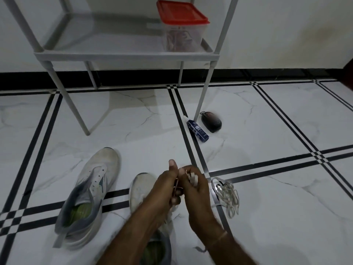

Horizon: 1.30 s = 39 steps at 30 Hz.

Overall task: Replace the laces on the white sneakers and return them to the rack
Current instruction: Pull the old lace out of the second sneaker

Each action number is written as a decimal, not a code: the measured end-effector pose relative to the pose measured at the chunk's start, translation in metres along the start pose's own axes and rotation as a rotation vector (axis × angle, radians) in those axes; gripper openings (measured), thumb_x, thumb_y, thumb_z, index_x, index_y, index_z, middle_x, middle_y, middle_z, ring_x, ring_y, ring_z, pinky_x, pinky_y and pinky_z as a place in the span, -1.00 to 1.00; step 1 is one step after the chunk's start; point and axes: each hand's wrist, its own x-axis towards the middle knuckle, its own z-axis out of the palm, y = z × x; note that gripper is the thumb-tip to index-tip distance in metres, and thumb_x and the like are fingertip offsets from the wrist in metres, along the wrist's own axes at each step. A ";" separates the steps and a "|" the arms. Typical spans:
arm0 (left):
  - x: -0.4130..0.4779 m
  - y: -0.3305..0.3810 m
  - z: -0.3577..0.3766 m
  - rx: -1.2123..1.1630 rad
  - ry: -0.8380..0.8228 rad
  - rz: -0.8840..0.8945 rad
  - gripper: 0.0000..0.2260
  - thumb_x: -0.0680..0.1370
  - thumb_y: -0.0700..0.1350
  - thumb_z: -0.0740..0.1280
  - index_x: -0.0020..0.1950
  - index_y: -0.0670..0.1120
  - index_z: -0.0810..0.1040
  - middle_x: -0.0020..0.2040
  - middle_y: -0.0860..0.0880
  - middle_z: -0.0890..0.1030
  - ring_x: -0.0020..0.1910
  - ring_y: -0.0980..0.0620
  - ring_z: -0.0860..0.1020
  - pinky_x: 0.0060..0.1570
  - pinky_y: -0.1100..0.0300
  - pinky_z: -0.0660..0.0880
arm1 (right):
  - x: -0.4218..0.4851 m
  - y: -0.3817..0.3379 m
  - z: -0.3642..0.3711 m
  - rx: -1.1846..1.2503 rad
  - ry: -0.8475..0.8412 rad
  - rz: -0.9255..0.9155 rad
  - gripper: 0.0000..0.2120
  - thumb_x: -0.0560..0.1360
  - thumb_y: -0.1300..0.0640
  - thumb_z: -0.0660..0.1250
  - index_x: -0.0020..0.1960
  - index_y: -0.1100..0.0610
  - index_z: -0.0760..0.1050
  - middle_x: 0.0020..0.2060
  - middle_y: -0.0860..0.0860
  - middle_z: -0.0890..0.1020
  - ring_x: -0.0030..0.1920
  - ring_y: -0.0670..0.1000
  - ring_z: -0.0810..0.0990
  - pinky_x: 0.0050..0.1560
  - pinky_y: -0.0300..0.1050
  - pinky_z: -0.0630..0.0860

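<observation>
Two white sneakers lie on the tiled floor. The left sneaker (89, 196) has bare eyelets and no lace. The right sneaker (142, 190) sits partly under my forearms. Above it, my left hand (168, 184) and my right hand (194, 190) are close together, both gripping a bundled white lace (192, 177). A loose pile of white lace (228, 197) lies on the floor just right of my right hand. The grey rack (126, 54) stands ahead against the wall.
A clear box with a red lid (181, 25) stands on the rack's shelf. By the rack's front right leg lie a blue tube (197, 129) and a dark oval brush (211, 121). Black-striped white tiles spread to the right.
</observation>
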 end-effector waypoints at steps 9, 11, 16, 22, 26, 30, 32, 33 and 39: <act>0.004 -0.020 -0.032 -0.001 0.047 0.053 -0.82 0.56 -0.12 0.39 0.04 -0.20 0.70 -0.28 -0.06 0.59 -0.34 0.06 0.42 -0.33 0.22 0.35 | 0.022 -0.035 -0.053 -0.163 -0.151 -0.033 -0.80 0.66 -0.01 0.28 0.18 0.02 0.62 -0.10 -0.03 0.69 -0.06 -0.01 0.66 -0.09 -0.21 0.53; 0.009 -0.013 -0.021 -0.026 0.056 0.058 -0.86 0.56 -0.16 0.42 0.08 -0.18 0.66 -0.24 -0.12 0.65 -0.31 0.04 0.48 -0.29 0.19 0.39 | 0.009 -0.018 -0.041 -0.178 -0.333 -0.017 -0.76 0.61 0.13 0.38 0.27 0.09 0.61 0.11 -0.01 0.72 0.14 0.01 0.69 0.07 -0.17 0.60; 0.018 -0.001 -0.002 0.014 0.158 0.077 -0.92 0.60 -0.14 0.40 0.03 -0.13 0.57 -0.35 -0.04 0.63 -0.47 0.12 0.48 -0.26 0.15 0.57 | 0.008 -0.006 -0.029 -0.088 -0.176 -0.055 -0.86 0.59 0.26 0.39 0.08 0.15 0.69 -0.15 0.16 0.73 -0.09 0.15 0.72 -0.08 -0.07 0.62; 0.008 0.004 0.009 0.184 0.026 0.217 -0.70 0.65 0.13 0.24 0.09 -0.07 0.58 -0.23 0.02 0.68 -0.35 0.14 0.53 -0.33 0.35 0.50 | 0.019 -0.002 -0.030 -0.086 0.091 -0.053 -0.74 0.66 0.04 0.30 -0.09 0.20 0.54 -0.26 0.17 0.62 -0.25 0.17 0.62 -0.21 -0.02 0.62; 0.008 -0.006 -0.010 0.362 0.032 0.195 -0.66 0.53 0.11 0.37 -0.12 -0.17 0.64 -0.32 0.01 0.65 -0.40 0.21 0.52 -0.31 0.35 0.44 | 0.041 -0.029 -0.066 0.360 0.288 0.144 -0.70 0.70 0.03 0.18 -0.11 0.16 0.51 -0.31 0.06 0.59 -0.30 0.01 0.50 -0.28 -0.14 0.44; 0.012 -0.009 -0.014 0.204 0.086 0.090 -0.77 0.59 0.02 0.38 -0.02 -0.14 0.66 -0.27 -0.03 0.67 -0.40 0.16 0.47 -0.39 0.31 0.41 | 0.022 -0.024 -0.070 -0.140 -0.054 -0.012 -0.79 0.69 -0.04 0.22 0.19 -0.05 0.60 -0.21 0.00 0.58 -0.25 -0.08 0.52 -0.29 -0.27 0.46; 0.015 -0.003 0.000 0.134 0.054 0.121 -0.78 0.61 0.00 0.37 0.08 -0.15 0.58 -0.27 -0.05 0.65 -0.39 0.13 0.49 -0.36 0.28 0.46 | 0.011 -0.018 -0.057 -0.168 -0.196 -0.028 -0.78 0.66 0.04 0.30 0.25 0.06 0.61 -0.10 0.04 0.69 -0.15 -0.07 0.65 -0.17 -0.29 0.55; 0.017 -0.001 0.006 0.149 0.064 0.150 -0.78 0.61 0.01 0.37 0.09 -0.14 0.53 -0.27 -0.04 0.64 -0.39 0.14 0.50 -0.34 0.27 0.49 | 0.009 -0.017 -0.052 -0.129 -0.221 -0.019 -0.79 0.65 0.13 0.32 0.23 0.16 0.61 -0.06 0.10 0.72 -0.09 -0.03 0.69 -0.12 -0.25 0.59; 0.022 -0.006 0.026 0.294 0.068 0.288 -0.85 0.66 0.00 0.28 0.11 -0.06 0.43 -0.29 0.01 0.64 -0.36 0.18 0.58 -0.25 0.27 0.57 | 0.007 -0.010 -0.046 -0.120 0.015 -0.033 -0.76 0.61 0.10 0.36 -0.11 0.28 0.57 -0.30 0.11 0.64 -0.26 -0.04 0.63 -0.24 -0.25 0.51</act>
